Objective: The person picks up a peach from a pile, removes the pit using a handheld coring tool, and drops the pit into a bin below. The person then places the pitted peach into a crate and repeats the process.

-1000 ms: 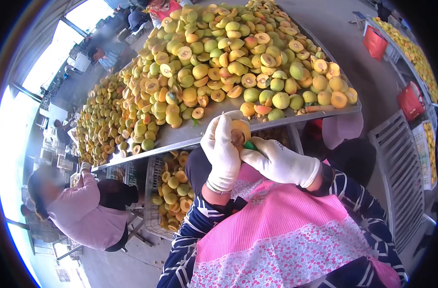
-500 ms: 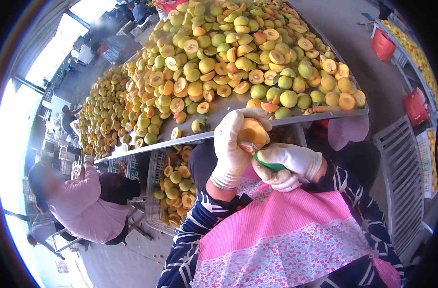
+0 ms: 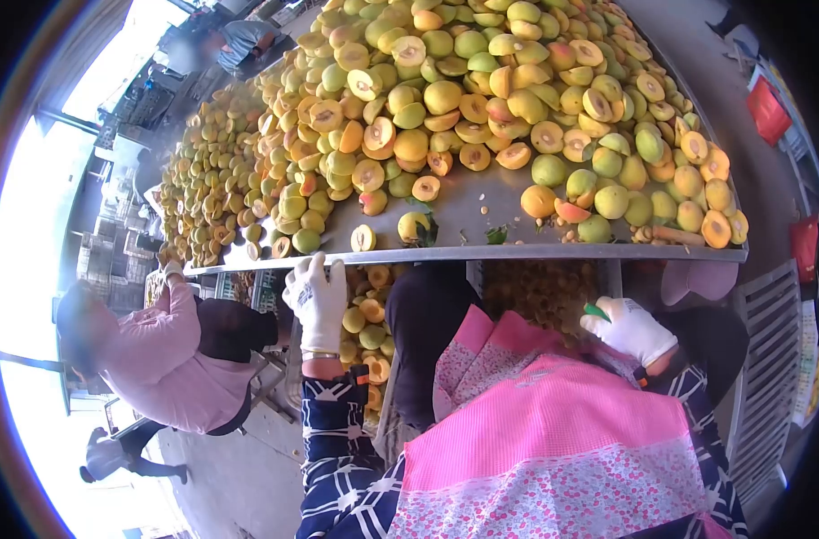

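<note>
A: Head camera, looking down. The left hand (image 3: 318, 301) in its white glove is up at the front edge of the metal tabletop (image 3: 481, 211), fingers spread apart and holding nothing.

B: And the right hand (image 3: 632, 329)?

A: Lower, well apart from the left, in front of the pink apron (image 3: 553, 431). It is closed around a green-handled tool (image 3: 596, 312); only the green end pokes out of the fist, so I cannot tell the blade.

B: Nearest fruit to that left hand?

A: A halved fruit (image 3: 363, 238) sits cut-side up near the tabletop's edge, just above the fingertips but not touching them. Just beside it to the right lies a whole yellow-green fruit (image 3: 413, 225) with a leaf.

B: And behind those?

A: A big heap of fruit (image 3: 481, 99), yellow and green, many halved with the stone hollow showing, piled across the tabletop right to the far end.

B: Under the tabletop?

A: A crate of fruit (image 3: 366, 323) sits just right of the left hand, below the edge. At the left, a person in a pink top (image 3: 162, 359) reaches up to the same tabletop.
</note>
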